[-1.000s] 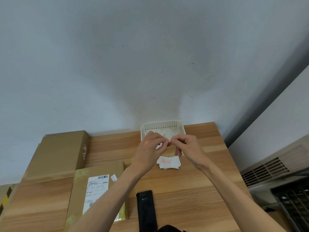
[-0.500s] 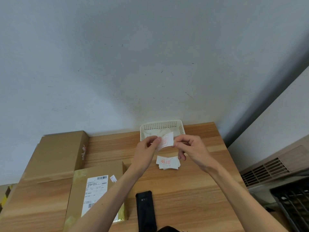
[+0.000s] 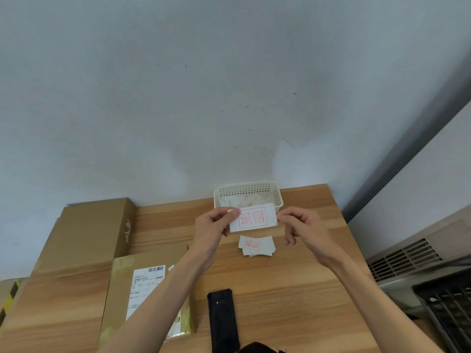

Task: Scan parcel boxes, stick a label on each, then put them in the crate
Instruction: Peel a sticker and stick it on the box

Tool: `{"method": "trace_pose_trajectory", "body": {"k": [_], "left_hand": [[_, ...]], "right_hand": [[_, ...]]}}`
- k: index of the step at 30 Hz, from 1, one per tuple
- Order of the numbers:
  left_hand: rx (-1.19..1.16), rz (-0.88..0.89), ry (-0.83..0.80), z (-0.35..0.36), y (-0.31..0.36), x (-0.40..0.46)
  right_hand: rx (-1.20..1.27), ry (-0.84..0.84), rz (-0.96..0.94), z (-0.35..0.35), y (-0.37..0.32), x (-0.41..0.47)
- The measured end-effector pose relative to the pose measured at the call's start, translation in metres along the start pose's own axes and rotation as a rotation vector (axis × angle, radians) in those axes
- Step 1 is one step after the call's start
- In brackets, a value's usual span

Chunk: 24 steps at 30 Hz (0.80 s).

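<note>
The left hand [image 3: 212,226] pinched the left end of a white label [image 3: 254,217], thumb lying over its front face, so the red stamped characters faced up toward the person. The right hand [image 3: 303,228] had its fingertips curled at the label's right edge; whether that grip actually pinched the paper or only touched it could not be told. Held by both ends, the label stayed flat and off the bench [image 3: 293,289], probably so the backing could be peeled or the sticky side kept clear.

Just below the hands lay a small stack of labels [image 3: 257,246] with the same red stamp, within easy reach for the next parcels. Behind them, against the wall, stood a white perforated basket [image 3: 248,191] holding crumpled white scraps, likely discarded backings.

To the left, the nearer parcel box [image 3: 142,281] lay flat with its printed shipping slip [image 3: 145,289] and barcode facing up, partly crossed by the left forearm; it seemed the one due for this label. A 2nd, plain parcel box [image 3: 89,233] lay farther back. A black handheld scanner [image 3: 222,319] rested on the bench between the forearms, untouched. At the far right edge, off the bench, a dark slatted crate [image 3: 448,309] waited; no box was seen in it.
</note>
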<state>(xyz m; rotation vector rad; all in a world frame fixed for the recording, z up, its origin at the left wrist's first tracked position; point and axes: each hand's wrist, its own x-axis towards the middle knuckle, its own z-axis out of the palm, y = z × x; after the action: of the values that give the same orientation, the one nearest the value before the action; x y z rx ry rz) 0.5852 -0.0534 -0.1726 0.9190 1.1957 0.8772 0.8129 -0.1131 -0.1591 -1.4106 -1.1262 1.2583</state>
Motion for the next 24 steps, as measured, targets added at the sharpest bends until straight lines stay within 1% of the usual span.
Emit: {"method": "trace_pose_trajectory", "body": {"k": [6,10,16,24], "left_hand": [[0.005,0.026,-0.040,0.003,0.001,-0.001],[0.008,0.020,-0.054,0.004,0.003,-0.002],[-0.026,0.026,-0.039,0.002,0.005,-0.002],[-0.040,0.028,-0.046,0.000,0.006,-0.003]], "right_hand": [[0.086,0.007,-0.010,0.001,-0.006,0.000],[0.097,0.015,-0.016,-0.001,-0.010,0.001],[0.084,-0.104,0.028,-0.005,-0.009,-0.002],[0.068,-0.148,0.020,-0.009,-0.007,-0.006]]}}
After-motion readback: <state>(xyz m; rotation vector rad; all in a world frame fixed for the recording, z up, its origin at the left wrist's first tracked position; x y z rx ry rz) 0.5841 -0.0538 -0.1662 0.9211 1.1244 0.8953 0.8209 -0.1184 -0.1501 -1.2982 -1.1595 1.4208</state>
